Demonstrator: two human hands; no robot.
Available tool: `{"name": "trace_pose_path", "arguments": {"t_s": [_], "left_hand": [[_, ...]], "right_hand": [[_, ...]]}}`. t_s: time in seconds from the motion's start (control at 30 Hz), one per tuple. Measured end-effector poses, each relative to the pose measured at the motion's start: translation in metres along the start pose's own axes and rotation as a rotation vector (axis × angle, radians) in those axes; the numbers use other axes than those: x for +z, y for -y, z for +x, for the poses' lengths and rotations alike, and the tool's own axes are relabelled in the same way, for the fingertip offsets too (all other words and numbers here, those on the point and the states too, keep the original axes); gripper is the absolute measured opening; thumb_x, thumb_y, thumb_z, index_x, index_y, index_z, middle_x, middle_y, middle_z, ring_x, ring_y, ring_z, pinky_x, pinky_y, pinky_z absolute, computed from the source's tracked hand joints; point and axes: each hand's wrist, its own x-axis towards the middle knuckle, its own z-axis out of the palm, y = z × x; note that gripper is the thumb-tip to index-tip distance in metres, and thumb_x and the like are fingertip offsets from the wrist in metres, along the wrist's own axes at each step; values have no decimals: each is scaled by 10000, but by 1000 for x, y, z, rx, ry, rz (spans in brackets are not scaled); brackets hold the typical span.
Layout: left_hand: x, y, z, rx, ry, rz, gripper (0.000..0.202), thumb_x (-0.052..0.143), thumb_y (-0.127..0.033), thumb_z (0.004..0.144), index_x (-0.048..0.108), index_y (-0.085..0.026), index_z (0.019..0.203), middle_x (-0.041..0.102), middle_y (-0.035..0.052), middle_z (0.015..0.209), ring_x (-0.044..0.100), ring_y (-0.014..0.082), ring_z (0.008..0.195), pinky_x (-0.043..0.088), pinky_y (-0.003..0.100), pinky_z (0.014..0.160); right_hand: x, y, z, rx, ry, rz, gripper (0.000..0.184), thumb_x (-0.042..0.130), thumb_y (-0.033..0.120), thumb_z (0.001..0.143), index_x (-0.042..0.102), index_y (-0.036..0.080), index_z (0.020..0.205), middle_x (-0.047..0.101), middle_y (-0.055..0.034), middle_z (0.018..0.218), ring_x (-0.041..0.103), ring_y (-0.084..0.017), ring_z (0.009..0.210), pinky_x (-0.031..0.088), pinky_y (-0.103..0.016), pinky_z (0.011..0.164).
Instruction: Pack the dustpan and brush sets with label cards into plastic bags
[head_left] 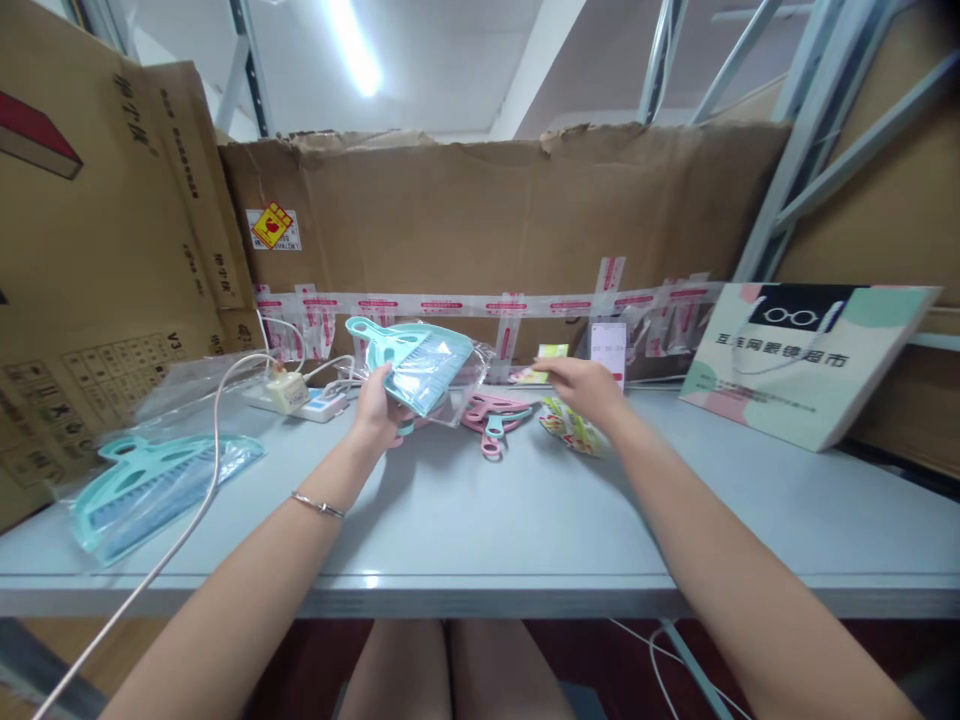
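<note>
1. Cord (180,540), white, nearest, left of the left grip; a sideways sweep of the forearm could snag it.
2. Second dustpan (161,495), bagged, on the table (480,545), left of that grip and partly behind the cord.
3. Left hand (381,402), forearm angled inward, thumb on top: clamped on a bagged dustpan (427,370), tilted and raised above the tabletop. Slick wrapping sliding beneath the thumb would probably let it slip.
4. Pink plastic pieces (499,415), just right of the left grip; loose film could catch on them if lowered carelessly.
5. Right hand (589,388), forearm angled inward, wrist bent, fingertips bunched and pointing left beside a yellow packet (556,351); whether they pinch it cannot be told.
6. Phone (609,345), upright behind the right hand; a knock from the knuckles could topple it.
7. Cardboard box (487,220), beyond both hands.
</note>
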Motion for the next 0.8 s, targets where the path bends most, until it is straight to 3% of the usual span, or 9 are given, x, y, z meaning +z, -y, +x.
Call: {"name": "trace_pose_path", "arguments": {"t_s": [0.1,0.17,0.23,0.33,0.4,0.47,0.57,0.67,0.8], "left_hand": [[-4,-4,4,62,-36,5,204,550,-351,743,533,-178,850,559,-22,547,520,134,416,400,226,423],[-3,-5,3,84,-46,-2,198,561,-332,728,520,-179,847,546,-29,551,504,124,409,390,219,411],[-1,-4,1,116,-25,-17,209,595,-281,697,515,-186,865,561,-34,590,521,115,439,404,210,421],[2,-1,-4,172,93,-42,306,661,-193,624,522,-188,897,604,-27,672,563,109,522,457,204,471],[4,3,-8,176,193,-37,349,699,-180,597,541,-175,908,633,-7,724,590,119,579,496,219,517],[4,7,-11,155,285,2,369,734,-209,596,562,-173,921,652,6,759,607,128,610,522,240,554],[5,9,-15,105,394,87,363,748,-323,636,578,-190,928,662,2,740,610,135,577,517,245,522],[6,7,-13,80,288,137,299,643,-459,742,593,-191,864,638,-10,640,583,129,498,479,226,458],[7,9,-7,135,58,91,412,451,-554,842,613,-179,789,633,-1,614,595,133,530,477,221,491]], "right_hand": [[-18,-34,-3,285,128,79,299,501,13,599,695,218,695,697,-32,990,586,-242,1064,388,-378,983],[-23,-46,-5,363,175,121,256,517,-9,533,658,203,560,705,-51,775,628,-275,956,419,-414,935],[-19,-43,-5,411,198,201,230,543,-11,515,641,196,535,688,-60,696,637,-285,919,422,-429,924],[0,-14,-1,408,141,392,197,574,92,642,665,198,781,690,-79,967,595,-238,1042,403,-393,969],[17,13,1,402,121,544,186,505,257,793,614,201,934,664,-86,1062,617,-190,1004,470,-352,897],[34,37,1,427,166,726,253,473,400,836,583,188,919,690,-91,950,664,-182,851,531,-328,764],[47,57,-5,538,209,1061,279,644,435,719,556,185,804,678,-37,713,661,-177,671,534,-283,597],[47,60,-11,607,228,1184,274,732,343,640,553,175,761,649,-12,619,645,-169,611,491,-240,500],[46,66,-15,689,234,1309,236,735,267,665,558,184,798,671,-2,710,647,-129,662,494,-208,541]]}}
